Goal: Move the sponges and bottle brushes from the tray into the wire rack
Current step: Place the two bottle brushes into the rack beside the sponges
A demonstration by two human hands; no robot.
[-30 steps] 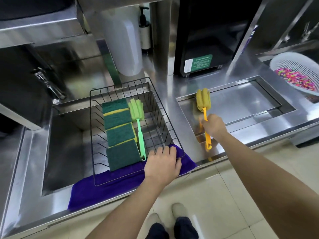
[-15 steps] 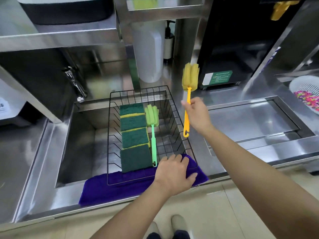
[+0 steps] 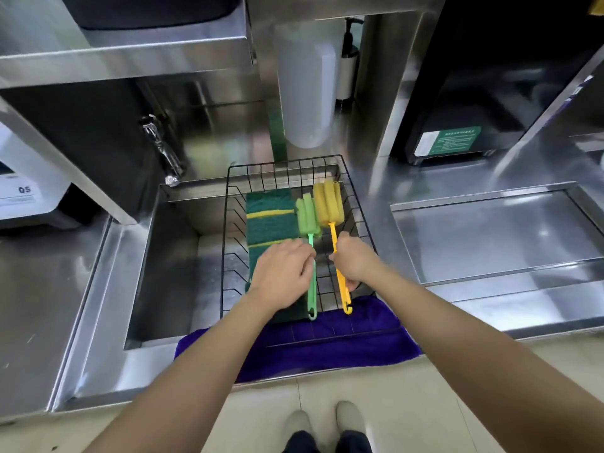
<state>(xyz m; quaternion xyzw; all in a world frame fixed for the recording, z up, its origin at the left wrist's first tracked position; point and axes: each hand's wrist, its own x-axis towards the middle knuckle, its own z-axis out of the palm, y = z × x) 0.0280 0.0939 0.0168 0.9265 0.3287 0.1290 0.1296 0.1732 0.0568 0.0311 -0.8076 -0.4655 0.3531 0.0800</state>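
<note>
Stainless steel surface (image 3: 369,178) surrounds a sink carrying one black wire rack (image 3: 358,204) on a purple cloth (image 3: 327,348). I count two bottle brushes inside: my right hand (image 3: 354,261) grips the orange-handled yellow sponge brush (image 3: 327,204), my left hand (image 3: 282,274) pinches the green-handled green sponge brush (image 3: 307,217). Green-and-yellow scouring sponges (image 3: 269,220) lie at nine o'clock of them, number unclear. One flat steel tray (image 3: 490,237) sits at three o'clock.

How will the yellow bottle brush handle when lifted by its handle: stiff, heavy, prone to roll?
Yellow bottle brush: the foam-like head probably squashes easily and weighs little. The thin plastic handle looks straight in the right hand, so likely fairly stiff. Its flat, hooked end should limit rolling.
</note>
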